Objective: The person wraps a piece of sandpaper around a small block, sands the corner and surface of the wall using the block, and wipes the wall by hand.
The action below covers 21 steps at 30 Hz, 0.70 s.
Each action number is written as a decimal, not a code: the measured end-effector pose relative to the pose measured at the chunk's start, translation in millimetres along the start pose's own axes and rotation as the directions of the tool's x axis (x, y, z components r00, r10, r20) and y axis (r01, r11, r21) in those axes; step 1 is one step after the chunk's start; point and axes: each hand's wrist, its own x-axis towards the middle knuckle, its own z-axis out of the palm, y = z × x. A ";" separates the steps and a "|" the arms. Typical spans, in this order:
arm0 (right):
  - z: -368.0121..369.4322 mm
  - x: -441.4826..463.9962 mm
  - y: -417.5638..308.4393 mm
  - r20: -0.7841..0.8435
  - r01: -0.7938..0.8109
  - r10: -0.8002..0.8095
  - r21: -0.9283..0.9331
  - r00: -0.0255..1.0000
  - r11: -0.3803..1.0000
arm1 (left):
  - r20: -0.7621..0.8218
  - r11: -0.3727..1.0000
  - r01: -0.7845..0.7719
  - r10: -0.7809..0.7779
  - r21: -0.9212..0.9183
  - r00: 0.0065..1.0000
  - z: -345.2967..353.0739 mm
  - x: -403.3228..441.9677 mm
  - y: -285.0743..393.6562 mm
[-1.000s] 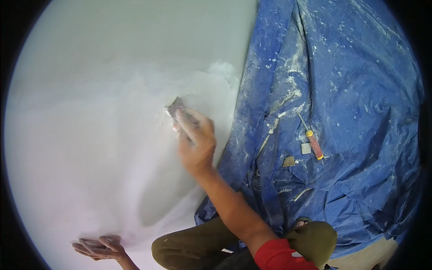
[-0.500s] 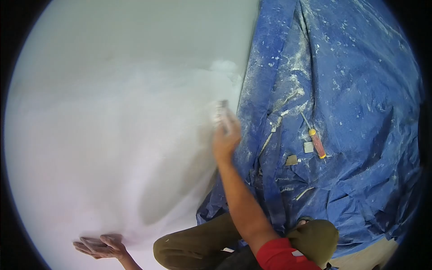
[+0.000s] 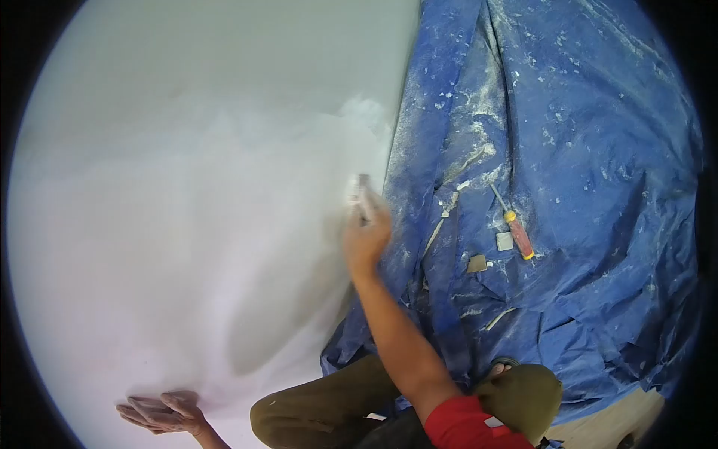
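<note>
My right hand is wrapped round a small greyish block, blurred by motion, and holds it against the pale wall near the wall's right edge. What the block is cannot be made out. A whitish patch shows on the wall above it. At the lower left, my left hand lies against the wall with its fingers spread, dusty and holding nothing.
A creased blue sheet, speckled with white dust, covers the right side. On it lie a screwdriver with a red and yellow handle, a pale square piece and a brown scrap. My bent knees are at the bottom.
My right hand has moved to the right across the wall with the block, towards the blue sheet. My left hand has stayed in place on the wall.
</note>
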 end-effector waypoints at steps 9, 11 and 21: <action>18.3 38.6 13.3 -0.069 0.142 -0.148 -0.080 0.987 0.987 | -0.016 0.999 -0.022 0.022 -0.028 1.000 -2.2 7.1 -0.1; 14.3 56.0 15.5 -0.140 -0.054 0.054 -0.002 0.989 0.999 | 0.005 1.000 0.026 -0.026 0.011 1.000 0.1 2.0 0.5; 11.7 55.7 22.6 -0.139 0.002 -0.012 -0.070 0.990 0.998 | -0.070 0.998 -0.027 0.024 -0.056 0.997 1.4 5.6 0.1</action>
